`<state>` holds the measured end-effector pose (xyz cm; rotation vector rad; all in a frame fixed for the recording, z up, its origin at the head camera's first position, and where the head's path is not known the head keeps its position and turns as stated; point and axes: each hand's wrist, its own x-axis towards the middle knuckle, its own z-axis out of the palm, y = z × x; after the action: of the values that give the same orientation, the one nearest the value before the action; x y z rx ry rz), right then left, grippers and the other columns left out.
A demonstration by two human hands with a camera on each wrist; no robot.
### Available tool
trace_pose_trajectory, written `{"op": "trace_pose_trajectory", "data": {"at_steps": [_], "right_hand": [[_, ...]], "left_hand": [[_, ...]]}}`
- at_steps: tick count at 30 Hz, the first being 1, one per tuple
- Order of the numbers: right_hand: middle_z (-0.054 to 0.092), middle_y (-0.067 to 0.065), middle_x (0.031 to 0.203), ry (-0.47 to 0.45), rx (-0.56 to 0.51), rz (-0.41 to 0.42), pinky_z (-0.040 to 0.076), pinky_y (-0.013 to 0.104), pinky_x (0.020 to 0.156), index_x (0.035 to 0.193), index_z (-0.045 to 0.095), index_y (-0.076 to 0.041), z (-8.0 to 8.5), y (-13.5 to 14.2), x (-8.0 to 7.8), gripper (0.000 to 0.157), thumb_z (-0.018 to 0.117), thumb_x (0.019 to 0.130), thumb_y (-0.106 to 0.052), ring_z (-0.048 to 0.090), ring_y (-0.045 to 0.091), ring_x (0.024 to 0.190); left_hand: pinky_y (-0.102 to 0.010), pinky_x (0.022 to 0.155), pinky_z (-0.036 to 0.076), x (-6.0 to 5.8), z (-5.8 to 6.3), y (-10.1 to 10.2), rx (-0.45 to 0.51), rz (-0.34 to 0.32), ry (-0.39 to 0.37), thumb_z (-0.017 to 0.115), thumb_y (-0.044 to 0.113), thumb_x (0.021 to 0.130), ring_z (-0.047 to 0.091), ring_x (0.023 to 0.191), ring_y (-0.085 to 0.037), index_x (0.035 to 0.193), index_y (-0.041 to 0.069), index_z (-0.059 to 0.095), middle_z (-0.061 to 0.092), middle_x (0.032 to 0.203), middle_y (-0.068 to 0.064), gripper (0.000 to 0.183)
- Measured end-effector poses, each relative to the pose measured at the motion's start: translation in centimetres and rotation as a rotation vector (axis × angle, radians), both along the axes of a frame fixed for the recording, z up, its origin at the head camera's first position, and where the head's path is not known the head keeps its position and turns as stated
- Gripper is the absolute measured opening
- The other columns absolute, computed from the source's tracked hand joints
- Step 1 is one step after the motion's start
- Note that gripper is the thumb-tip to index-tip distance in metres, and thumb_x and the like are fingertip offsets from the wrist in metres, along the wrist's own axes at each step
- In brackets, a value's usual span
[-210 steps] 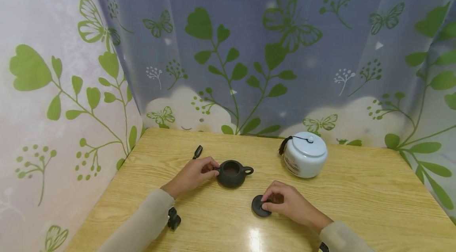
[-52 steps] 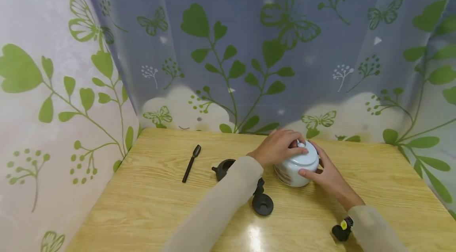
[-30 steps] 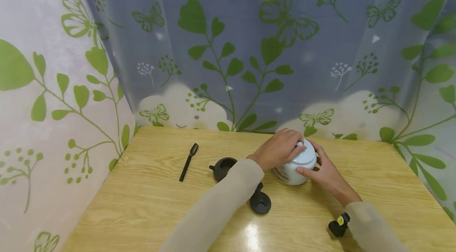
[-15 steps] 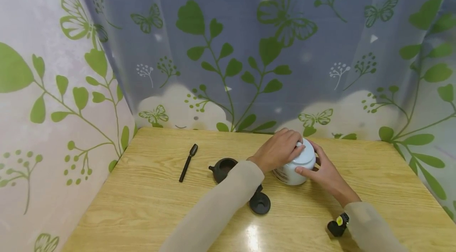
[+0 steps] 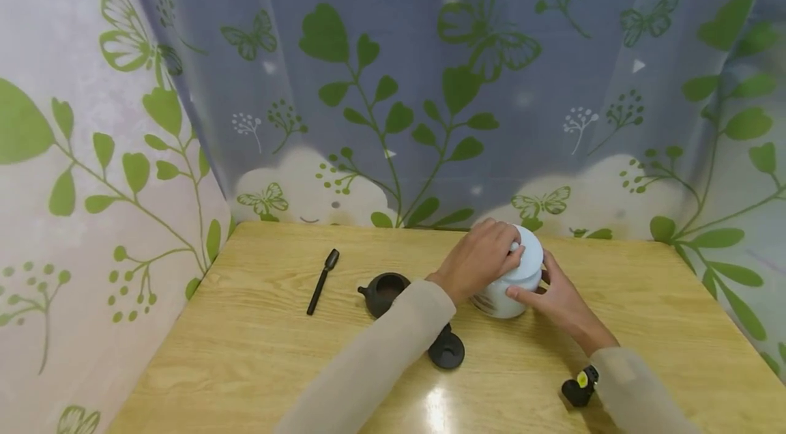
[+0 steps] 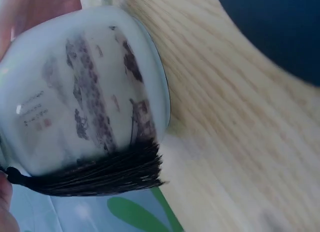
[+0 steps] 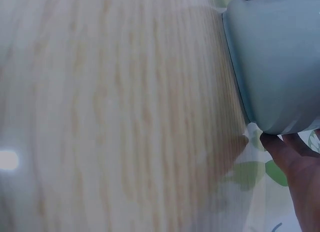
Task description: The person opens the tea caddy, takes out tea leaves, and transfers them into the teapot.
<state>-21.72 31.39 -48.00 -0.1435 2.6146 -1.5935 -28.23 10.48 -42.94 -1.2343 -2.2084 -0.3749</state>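
A pale blue-white ceramic jar [image 5: 500, 301] with a dark printed scene stands on the wooden table, right of centre. My left hand [image 5: 482, 256] reaches across and pinches the knob of the jar's lid [image 5: 529, 253], which sits raised and slightly tilted at the jar's mouth. Around the jar's right side, my right hand [image 5: 561, 297] holds the body, thumb at the front and fingers behind. A black tassel [image 6: 100, 174] hangs along the jar in the left wrist view. Fingers [image 7: 287, 149] of the right hand touch the jar's wall in the right wrist view.
Left of the jar is a dark, lidless teapot [image 5: 376, 301], partly hidden by the left sleeve. Its round black lid [image 5: 447, 351] lies nearer the front. A slim black scoop [image 5: 321, 284] lies further left. A patterned curtain [image 5: 381, 79] borders the table's back edge.
Earlier, the left hand held the teapot and the right its lid; both hands then moved to the jar. Over the last half second, the left hand has raised the jar's lid slightly.
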Motion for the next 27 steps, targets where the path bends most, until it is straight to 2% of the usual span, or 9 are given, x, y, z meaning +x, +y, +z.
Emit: {"op": "trace_pose_trajectory", "data": {"at_steps": [3, 6, 11, 13, 17, 20, 22, 25, 27], "right_hand": [[0.025, 0.026, 0.175, 0.006, 0.001, -0.004, 0.046, 0.064, 0.117, 0.177, -0.001, -0.018, 0.0, 0.0, 0.0, 0.109, 0.077, 0.103, -0.039, 0.039, 0.05, 0.155], [0.025, 0.024, 0.175, 0.02, -0.02, 0.009, 0.046, 0.065, 0.116, 0.177, -0.001, -0.022, 0.0, -0.1, 0.1, 0.108, 0.077, 0.104, -0.036, 0.039, 0.05, 0.155], [0.031, 0.014, 0.174, 0.076, -0.038, 0.031, 0.045, 0.06, 0.118, 0.177, 0.005, -0.026, -0.3, 0.1, 0.2, 0.104, 0.078, 0.104, -0.03, 0.045, 0.036, 0.151], [0.034, 0.011, 0.172, 0.096, -0.031, 0.037, 0.048, 0.052, 0.116, 0.176, 0.01, -0.024, -0.5, 0.2, 0.2, 0.1, 0.078, 0.103, -0.029, 0.05, 0.025, 0.146], [0.042, 0.011, 0.163, 0.169, -0.06, 0.066, 0.053, 0.027, 0.105, 0.173, 0.019, -0.014, -0.8, 0.3, -0.1, 0.096, 0.081, 0.1, -0.016, 0.056, 0.003, 0.131], [0.042, 0.019, 0.16, 0.25, -0.107, 0.08, 0.049, 0.012, 0.099, 0.17, 0.021, -0.003, -1.1, 0.4, -0.4, 0.099, 0.083, 0.093, -0.001, 0.053, -0.01, 0.125], [0.04, 0.027, 0.162, 0.287, -0.111, 0.087, 0.045, 0.008, 0.1, 0.169, 0.021, 0.001, -1.2, 0.5, -0.5, 0.101, 0.083, 0.09, 0.005, 0.048, -0.016, 0.126], [0.035, 0.033, 0.165, 0.286, -0.092, 0.1, 0.046, 0.008, 0.095, 0.171, 0.017, 0.001, -1.2, 0.7, -0.4, 0.102, 0.082, 0.092, 0.005, 0.048, -0.015, 0.126], [0.033, 0.034, 0.167, 0.274, -0.061, 0.106, 0.048, 0.011, 0.093, 0.172, 0.016, -0.002, -1.1, 0.8, -0.4, 0.102, 0.082, 0.094, 0.003, 0.053, 0.001, 0.132]], "left_hand": [[-0.022, 0.097, 0.052, 0.1, 0.3, -0.4, 0.031, -0.015, -0.1, 0.055, 0.028, 0.116, 0.065, 0.105, -0.013, 0.118, 0.012, 0.064, 0.072, 0.113, 0.003, 0.018], [-0.022, 0.101, 0.052, 0.4, 1.0, -0.8, 0.09, -0.062, -0.201, 0.056, 0.029, 0.116, 0.065, 0.112, -0.012, 0.118, 0.012, 0.065, 0.072, 0.116, 0.003, 0.019], [-0.017, 0.093, 0.048, 1.1, 2.5, -1.2, 0.159, -0.149, -0.308, 0.062, 0.03, 0.114, 0.061, 0.102, -0.008, 0.115, 0.014, 0.066, 0.07, 0.106, 0.005, 0.017], [-0.015, 0.087, 0.044, 1.5, 2.9, -1.4, 0.156, -0.174, -0.346, 0.064, 0.03, 0.112, 0.057, 0.096, -0.007, 0.114, 0.014, 0.067, 0.066, 0.1, 0.005, 0.016], [-0.013, 0.077, 0.039, 2.4, 3.2, -2.1, 0.141, -0.212, -0.412, 0.066, 0.03, 0.111, 0.05, 0.087, -0.006, 0.111, 0.015, 0.067, 0.058, 0.091, 0.005, 0.015], [-0.013, 0.074, 0.038, 3.0, 3.1, -2.6, 0.12, -0.242, -0.433, 0.067, 0.03, 0.111, 0.049, 0.083, -0.005, 0.112, 0.015, 0.067, 0.057, 0.089, 0.005, 0.015], [-0.014, 0.074, 0.038, 3.4, 3.0, -2.9, 0.102, -0.266, -0.442, 0.068, 0.03, 0.111, 0.049, 0.081, -0.006, 0.112, 0.014, 0.068, 0.057, 0.088, 0.005, 0.016], [-0.013, 0.075, 0.037, 4.0, 2.8, -3.4, 0.067, -0.295, -0.452, 0.069, 0.029, 0.11, 0.049, 0.081, -0.006, 0.113, 0.014, 0.068, 0.057, 0.088, 0.005, 0.015], [-0.012, 0.075, 0.038, 4.5, 2.6, -3.7, 0.045, -0.312, -0.465, 0.068, 0.03, 0.11, 0.049, 0.082, -0.005, 0.113, 0.015, 0.069, 0.058, 0.089, 0.005, 0.016]]}}
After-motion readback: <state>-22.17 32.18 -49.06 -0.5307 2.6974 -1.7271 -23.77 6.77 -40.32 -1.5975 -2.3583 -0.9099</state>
